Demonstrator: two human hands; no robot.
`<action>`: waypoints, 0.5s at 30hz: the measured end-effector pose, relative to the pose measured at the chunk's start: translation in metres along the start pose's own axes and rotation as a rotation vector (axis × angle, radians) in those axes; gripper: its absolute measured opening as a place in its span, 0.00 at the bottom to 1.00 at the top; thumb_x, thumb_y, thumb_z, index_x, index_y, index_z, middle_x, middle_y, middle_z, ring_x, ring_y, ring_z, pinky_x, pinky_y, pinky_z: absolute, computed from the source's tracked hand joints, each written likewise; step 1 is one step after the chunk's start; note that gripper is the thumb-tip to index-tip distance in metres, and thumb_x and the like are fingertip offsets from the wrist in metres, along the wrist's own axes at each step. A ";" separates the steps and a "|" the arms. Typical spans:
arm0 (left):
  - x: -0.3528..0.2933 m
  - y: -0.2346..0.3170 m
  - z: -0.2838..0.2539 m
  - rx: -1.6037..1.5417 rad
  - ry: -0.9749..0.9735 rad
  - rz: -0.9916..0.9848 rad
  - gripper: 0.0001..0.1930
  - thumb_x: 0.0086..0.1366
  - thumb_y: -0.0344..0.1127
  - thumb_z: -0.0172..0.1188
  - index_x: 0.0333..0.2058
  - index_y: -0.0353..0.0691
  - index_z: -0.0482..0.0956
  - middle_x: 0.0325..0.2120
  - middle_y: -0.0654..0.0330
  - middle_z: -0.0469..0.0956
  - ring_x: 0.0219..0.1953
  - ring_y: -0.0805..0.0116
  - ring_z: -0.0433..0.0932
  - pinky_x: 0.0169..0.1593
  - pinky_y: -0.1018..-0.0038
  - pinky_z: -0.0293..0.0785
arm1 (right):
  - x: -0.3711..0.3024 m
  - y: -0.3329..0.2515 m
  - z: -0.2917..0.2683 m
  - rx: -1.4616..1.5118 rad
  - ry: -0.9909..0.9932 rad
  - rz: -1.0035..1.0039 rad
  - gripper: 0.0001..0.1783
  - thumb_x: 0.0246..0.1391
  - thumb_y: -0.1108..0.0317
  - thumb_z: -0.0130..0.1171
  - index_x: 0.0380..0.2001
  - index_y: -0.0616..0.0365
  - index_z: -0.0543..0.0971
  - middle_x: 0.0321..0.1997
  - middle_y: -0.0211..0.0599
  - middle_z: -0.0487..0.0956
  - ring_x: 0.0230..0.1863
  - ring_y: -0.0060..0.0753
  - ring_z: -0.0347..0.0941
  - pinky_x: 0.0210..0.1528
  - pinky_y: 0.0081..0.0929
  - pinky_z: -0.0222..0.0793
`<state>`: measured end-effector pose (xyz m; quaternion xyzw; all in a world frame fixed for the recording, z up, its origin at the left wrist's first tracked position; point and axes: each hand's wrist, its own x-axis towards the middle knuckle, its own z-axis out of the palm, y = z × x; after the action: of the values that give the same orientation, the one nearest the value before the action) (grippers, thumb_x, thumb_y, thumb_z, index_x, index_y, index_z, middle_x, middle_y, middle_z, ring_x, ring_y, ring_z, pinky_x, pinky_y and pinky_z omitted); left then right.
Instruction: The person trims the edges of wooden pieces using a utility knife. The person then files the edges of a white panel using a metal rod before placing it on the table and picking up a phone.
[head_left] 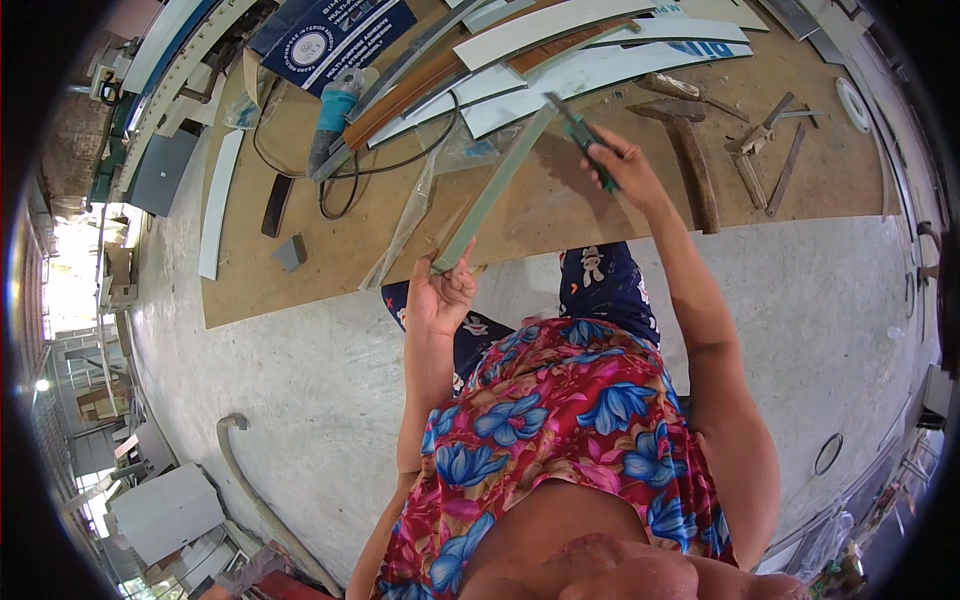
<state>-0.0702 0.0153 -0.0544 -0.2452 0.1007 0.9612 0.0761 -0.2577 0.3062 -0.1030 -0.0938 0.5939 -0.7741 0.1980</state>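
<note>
My left hand [441, 297] is closed on the near end of a long pale-green strip [497, 188], at the front edge of the table. The strip slants away to the right, toward the stacked panel pieces. My right hand [628, 168] is wrapped around a green-handled utility knife [580, 136]. The knife's dark, narrow front end points up and left, close to the strip's far end; whether they touch I cannot tell. A clear plastic sleeve [408, 222] lies just left of the strip.
A brown worktable [330, 262] carries long white and brown strips [560, 32], a teal power tool [338, 112] with a black cord, and a dark blue box [335, 45]. On the right lie a wooden-handled hammer [700, 180], several hand tools and a tape roll [853, 105].
</note>
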 end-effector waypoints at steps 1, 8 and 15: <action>0.001 0.000 -0.004 0.037 0.026 0.007 0.17 0.66 0.39 0.50 0.50 0.36 0.70 0.46 0.45 0.76 0.31 0.62 0.83 0.33 0.71 0.77 | 0.003 0.000 -0.008 -0.062 0.074 -0.034 0.24 0.60 0.66 0.54 0.60 0.53 0.69 0.30 0.29 0.77 0.25 0.15 0.69 0.25 0.15 0.67; -0.010 -0.011 0.034 0.889 0.118 0.288 0.16 0.64 0.39 0.56 0.46 0.37 0.71 0.33 0.59 0.79 0.26 0.68 0.79 0.30 0.70 0.75 | -0.026 -0.032 -0.023 -0.063 0.229 -0.130 0.23 0.60 0.68 0.53 0.59 0.56 0.69 0.29 0.31 0.77 0.23 0.17 0.69 0.23 0.16 0.66; 0.003 0.010 0.037 1.491 -0.162 0.723 0.12 0.63 0.35 0.58 0.40 0.33 0.72 0.25 0.63 0.75 0.20 0.79 0.67 0.23 0.77 0.64 | -0.066 -0.058 -0.009 -0.268 0.168 -0.130 0.24 0.60 0.67 0.54 0.59 0.59 0.68 0.30 0.31 0.77 0.24 0.15 0.69 0.25 0.16 0.66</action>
<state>-0.0916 0.0142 -0.0227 -0.0131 0.7777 0.6223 -0.0876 -0.2126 0.3549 -0.0439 -0.0926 0.6988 -0.7044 0.0827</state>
